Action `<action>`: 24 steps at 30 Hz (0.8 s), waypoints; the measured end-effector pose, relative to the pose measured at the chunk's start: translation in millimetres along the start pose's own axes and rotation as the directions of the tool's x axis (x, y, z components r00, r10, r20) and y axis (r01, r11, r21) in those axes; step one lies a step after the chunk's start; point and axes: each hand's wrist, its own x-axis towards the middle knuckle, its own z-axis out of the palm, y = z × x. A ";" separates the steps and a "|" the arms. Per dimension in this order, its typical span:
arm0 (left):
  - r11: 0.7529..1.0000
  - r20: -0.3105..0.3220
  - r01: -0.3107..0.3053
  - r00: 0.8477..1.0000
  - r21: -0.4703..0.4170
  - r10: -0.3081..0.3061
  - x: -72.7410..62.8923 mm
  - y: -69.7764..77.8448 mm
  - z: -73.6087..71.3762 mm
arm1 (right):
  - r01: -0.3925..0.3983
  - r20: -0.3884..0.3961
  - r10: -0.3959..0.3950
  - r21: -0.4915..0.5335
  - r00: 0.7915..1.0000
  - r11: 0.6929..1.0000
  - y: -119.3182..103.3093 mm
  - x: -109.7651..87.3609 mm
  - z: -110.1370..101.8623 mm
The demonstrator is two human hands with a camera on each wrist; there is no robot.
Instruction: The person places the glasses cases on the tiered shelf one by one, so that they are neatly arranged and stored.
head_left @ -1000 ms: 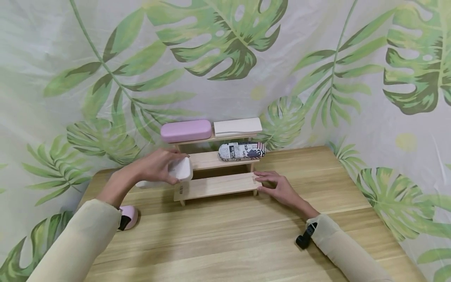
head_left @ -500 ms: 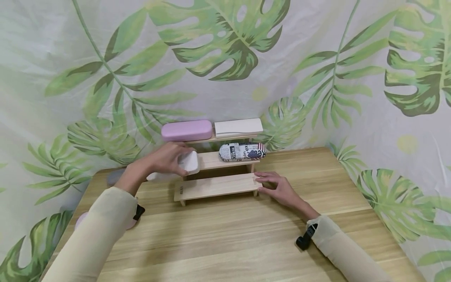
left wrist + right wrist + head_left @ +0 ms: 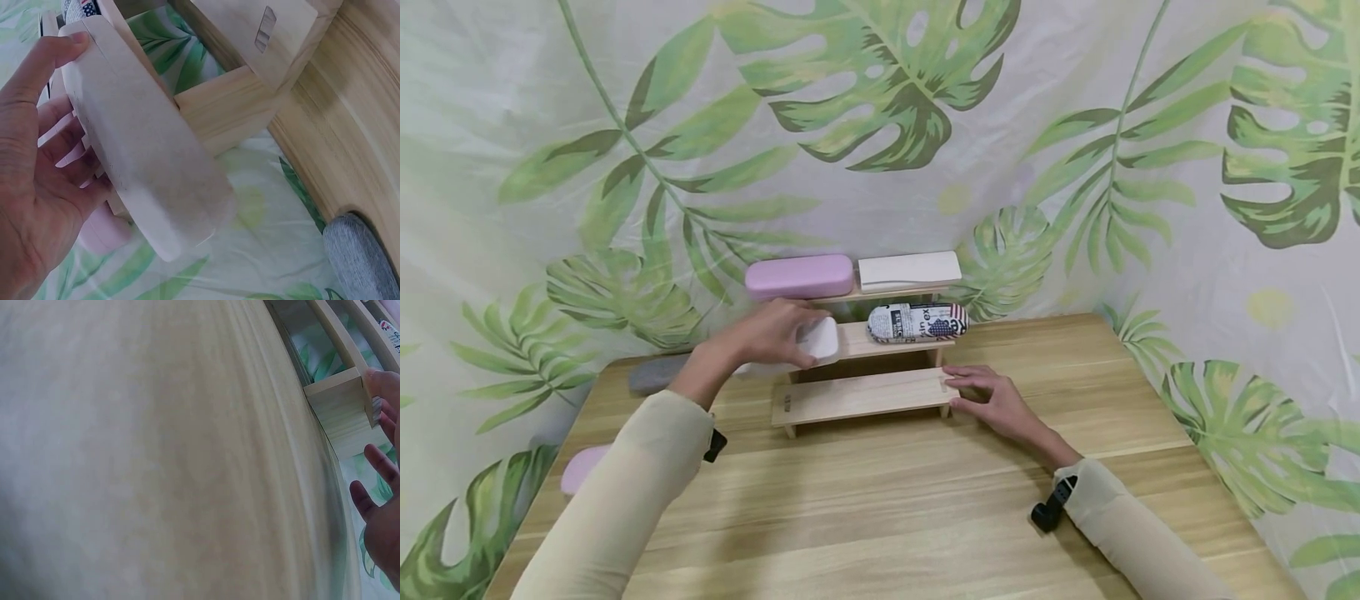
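Observation:
My left hand (image 3: 772, 335) grips a white glasses case (image 3: 140, 131) between thumb and fingers. In the head view the case overlaps the left part of the middle tier of a three-tier wooden display stand (image 3: 857, 398). The hand hides part of that tier. A glasses case with newsprint and flag patterns (image 3: 917, 322) lies at the right of the same tier. A lilac glasses case (image 3: 799, 277) and a flat white case (image 3: 910, 271) lie side by side on the top tier. My right hand (image 3: 996, 404) pinches the right end of the bottom tier.
A grey case (image 3: 657, 375) lies on the wooden table (image 3: 880, 517) left of the stand, partly behind the left arm. A pink case (image 3: 582, 468) is nearer the left edge, partly covered by the sleeve. A leaf-print cloth (image 3: 1075, 158) hangs behind the table.
My left hand has moved to the right and slightly back with the white glasses case, toward the middle tier. More of the grey case shows. My right hand has stayed at the stand's end.

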 end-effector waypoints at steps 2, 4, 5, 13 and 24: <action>1.000 -0.002 0.000 1.000 -0.005 0.000 2.3 1.4 1.4 | 0.001 -0.002 -0.001 0.002 1.000 1.000 0.3 -0.1 0.1; 1.000 0.000 0.004 1.000 -0.005 -0.004 4.5 2.7 3.0 | 0.004 -0.003 -0.004 0.004 1.000 1.000 0.6 -0.3 0.1; 1.000 0.002 0.010 1.000 -0.008 -0.010 5.4 3.2 3.8 | 0.006 -0.003 -0.006 0.005 1.000 1.000 0.8 -0.4 0.2; 0.999 -0.003 0.020 1.000 -0.042 -0.020 13.9 5.8 8.2 | 0.025 0.003 -0.025 0.008 1.000 1.000 1.6 0.4 0.1; 0.997 -0.010 0.043 0.999 -0.066 -0.043 19.4 9.4 11.2 | 0.051 -0.007 -0.051 -0.002 0.999 0.999 4.5 0.6 -0.4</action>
